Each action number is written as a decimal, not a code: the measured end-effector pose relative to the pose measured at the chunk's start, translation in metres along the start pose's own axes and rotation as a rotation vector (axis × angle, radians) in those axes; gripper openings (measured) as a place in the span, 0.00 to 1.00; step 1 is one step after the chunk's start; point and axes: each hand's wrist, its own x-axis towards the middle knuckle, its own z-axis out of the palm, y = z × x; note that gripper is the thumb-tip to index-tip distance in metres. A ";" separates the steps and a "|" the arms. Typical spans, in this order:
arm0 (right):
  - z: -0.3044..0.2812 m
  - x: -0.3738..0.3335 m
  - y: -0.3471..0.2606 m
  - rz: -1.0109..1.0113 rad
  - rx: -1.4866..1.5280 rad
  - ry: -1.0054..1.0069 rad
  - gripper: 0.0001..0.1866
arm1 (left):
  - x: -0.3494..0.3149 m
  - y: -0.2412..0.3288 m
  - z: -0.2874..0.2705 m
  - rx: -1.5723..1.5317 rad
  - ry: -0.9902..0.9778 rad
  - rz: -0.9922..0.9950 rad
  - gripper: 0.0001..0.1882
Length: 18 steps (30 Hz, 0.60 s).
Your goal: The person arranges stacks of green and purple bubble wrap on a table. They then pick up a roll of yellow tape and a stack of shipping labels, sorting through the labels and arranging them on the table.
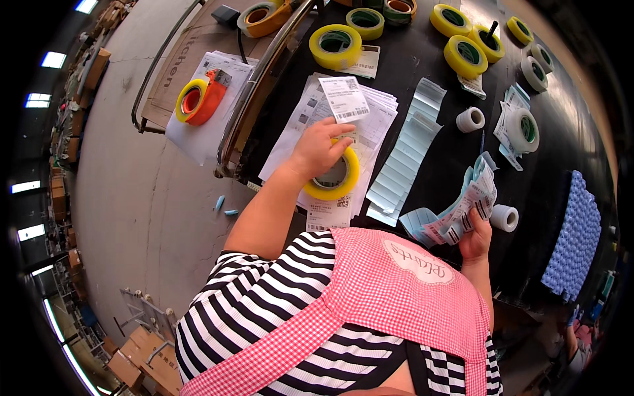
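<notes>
Looks partway through, judging by the labels: one white label (343,99) is lying loose on the paper stack (376,125), just past the left hand's (316,150) fingertips, and the label strip (459,206) is carrying several more printed ones, so that part is probably remaining. Pale blue backing strips (413,145) are lying on the counter (403,63) between the hands, looking bare, which is suggesting labels already used; total count I can't tell. Left hand is reaching over the stack, fingers loosely spread, reaching the near yellow tape roll's (327,193) upper edge; can't tell whether it's pinching anything. Right hand (477,239) is pinching the label strip near its right-hand end, holding it above the counter's near side, with a small white roll (504,218) sitting just beside. Strip is looking thin and floppy: curling and folding over itself, white and pinkish printed faces with dark bars showing, light blue backing peeking out along the folds.
</notes>
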 end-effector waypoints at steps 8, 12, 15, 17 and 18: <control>0.010 0.000 0.000 0.016 0.001 -0.013 0.23 | -0.023 -0.007 -0.004 -0.019 -0.009 -0.013 0.15; 0.013 0.001 0.000 0.011 -0.012 0.018 0.23 | -0.017 -0.012 -0.009 -0.017 0.033 -0.023 0.17; 0.015 0.000 -0.002 0.017 -0.008 0.014 0.23 | -0.014 -0.016 -0.008 0.080 0.095 0.011 0.18; 0.013 -0.001 -0.003 0.020 0.004 0.022 0.23 | -0.013 -0.006 -0.005 0.094 0.123 -0.101 0.18; 0.011 -0.001 -0.003 0.017 0.004 0.032 0.22 | -0.012 -0.005 -0.005 0.137 0.148 -0.098 0.18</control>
